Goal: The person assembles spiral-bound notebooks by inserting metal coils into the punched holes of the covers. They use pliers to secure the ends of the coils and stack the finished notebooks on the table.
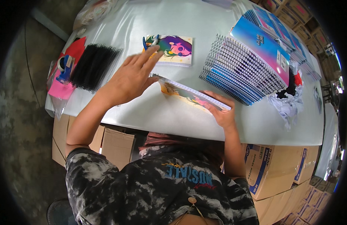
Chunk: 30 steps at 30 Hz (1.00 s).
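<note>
Two hands (pixel 130 78) (pixel 223 112) flank a notebook (pixel 188 93); lettering (pixel 260 39) marks stacked notebooks (pixel 252 56).

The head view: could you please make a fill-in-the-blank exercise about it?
The right hand grips the tilted pad between ____ and fingers.
The black coils lie to the ____ of the flat pad.
The tape dispenser is ____.
The crumpled paper is ____.

Missing words: thumb; left; blue; white.

A hand can pass over bare table (pixel 154 114) along the near edge, or between the flat notebook (pixel 179 48) and the tall spiral-bound stack (pixel 252 60). Black coils (pixel 91 65) and a tape dispenser (pixel 64 71) obstruct the left edge; crumpled paper (pixel 287 107), the right.
</note>
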Available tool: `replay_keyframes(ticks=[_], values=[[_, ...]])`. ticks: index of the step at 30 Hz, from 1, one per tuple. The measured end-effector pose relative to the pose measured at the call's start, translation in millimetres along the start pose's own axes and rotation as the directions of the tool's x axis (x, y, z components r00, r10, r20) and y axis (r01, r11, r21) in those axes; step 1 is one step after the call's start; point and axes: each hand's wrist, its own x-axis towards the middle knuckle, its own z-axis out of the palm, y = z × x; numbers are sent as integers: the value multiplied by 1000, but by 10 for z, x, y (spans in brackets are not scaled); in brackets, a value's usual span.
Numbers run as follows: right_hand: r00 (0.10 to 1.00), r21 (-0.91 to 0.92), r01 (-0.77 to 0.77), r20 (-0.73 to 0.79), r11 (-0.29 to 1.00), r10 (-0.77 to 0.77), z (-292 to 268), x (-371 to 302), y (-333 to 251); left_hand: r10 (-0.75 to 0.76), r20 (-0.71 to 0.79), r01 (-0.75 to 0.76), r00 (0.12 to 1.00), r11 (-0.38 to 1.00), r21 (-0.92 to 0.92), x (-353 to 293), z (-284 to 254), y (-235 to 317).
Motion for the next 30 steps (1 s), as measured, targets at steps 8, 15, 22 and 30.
replay_keyframes(ticks=[8,15,22,30], values=[[991,-176,132,-8,975,-136,106,-75,48,-18,209,11,978,999,39,120,-49,57],[960,-267,245,-66,932,-271,150,-169,132,-35,-203,66,979,987,145,-39,364,42],[944,-284,300,-47,910,-326,299,-257,116,263,-551,-45,792,925,377,-303,799,-138],[904,-322,396,-29,860,-427,403,-244,81,263,-604,-143,753,960,240,-531,1128,85]])
